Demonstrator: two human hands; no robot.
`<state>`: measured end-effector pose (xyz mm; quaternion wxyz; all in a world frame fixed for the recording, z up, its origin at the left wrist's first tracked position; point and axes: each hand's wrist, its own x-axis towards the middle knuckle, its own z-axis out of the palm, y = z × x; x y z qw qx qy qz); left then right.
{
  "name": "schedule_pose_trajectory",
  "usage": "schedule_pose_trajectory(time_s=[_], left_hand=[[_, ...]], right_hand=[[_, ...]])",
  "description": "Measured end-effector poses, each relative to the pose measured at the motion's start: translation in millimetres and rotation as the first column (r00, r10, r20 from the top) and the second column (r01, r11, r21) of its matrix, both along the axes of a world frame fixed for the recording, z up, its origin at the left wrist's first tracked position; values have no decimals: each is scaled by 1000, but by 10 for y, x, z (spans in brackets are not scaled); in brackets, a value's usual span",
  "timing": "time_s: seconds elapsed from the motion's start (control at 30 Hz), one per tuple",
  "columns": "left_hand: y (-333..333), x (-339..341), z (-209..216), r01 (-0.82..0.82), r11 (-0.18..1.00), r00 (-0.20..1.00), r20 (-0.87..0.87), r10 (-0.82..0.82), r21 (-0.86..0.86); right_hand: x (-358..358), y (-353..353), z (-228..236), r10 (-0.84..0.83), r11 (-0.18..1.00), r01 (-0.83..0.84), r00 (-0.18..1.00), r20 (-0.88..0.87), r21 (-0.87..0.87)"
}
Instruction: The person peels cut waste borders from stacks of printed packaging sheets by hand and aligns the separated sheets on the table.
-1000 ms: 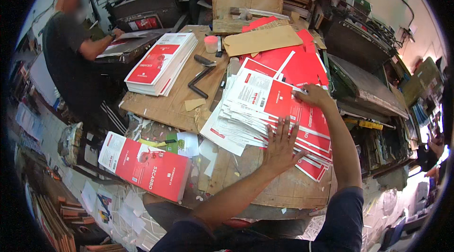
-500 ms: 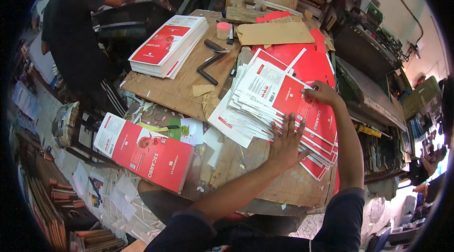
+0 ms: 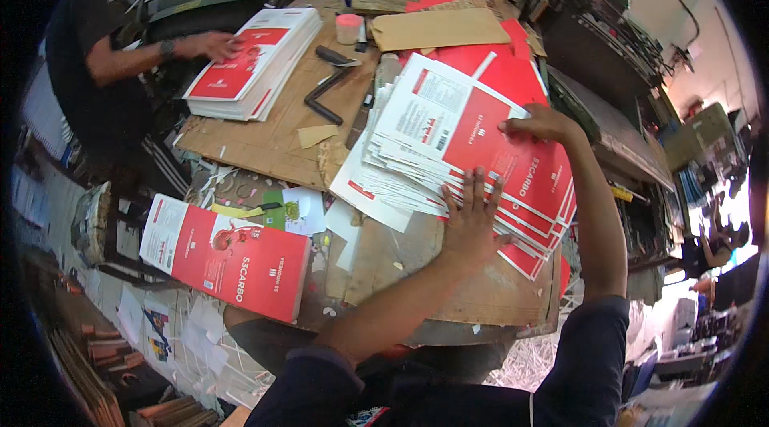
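We have our left hand spread and grasping nothing, its fingers laid over the near edge of a fanned pile of red-and-white sheets; our right hand curls over the far right edge, fingertips on the pile's top, and we cannot tell whether it pinches anything. What counts most here is that the pile sits between our hands: it lies at twelve o'clock from the left and about eight from the right, and since both touch it, neither is nearer. Its long axis slants from half past ten to half past four, its near side stepped. Farther out, at twelve, lie red sheets and a tan card; toward ten, a bent black bar, then a tall stack beneath a co-worker's hand.
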<state>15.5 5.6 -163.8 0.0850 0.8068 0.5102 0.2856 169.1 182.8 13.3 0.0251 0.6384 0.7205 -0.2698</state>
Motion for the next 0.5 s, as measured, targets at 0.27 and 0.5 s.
schedule_pose_trajectory(time_s=[0.27,0.5], left_hand=[[-11,100,-84,-68,992,998,21,66,107],[-49,53,-91,-80,986,996,51,73,146]], right_hand=[[-2,-294,189,14,999,-13,1000,-17,53],[-202,-565,478,63,998,-64,997,-47,-15]])
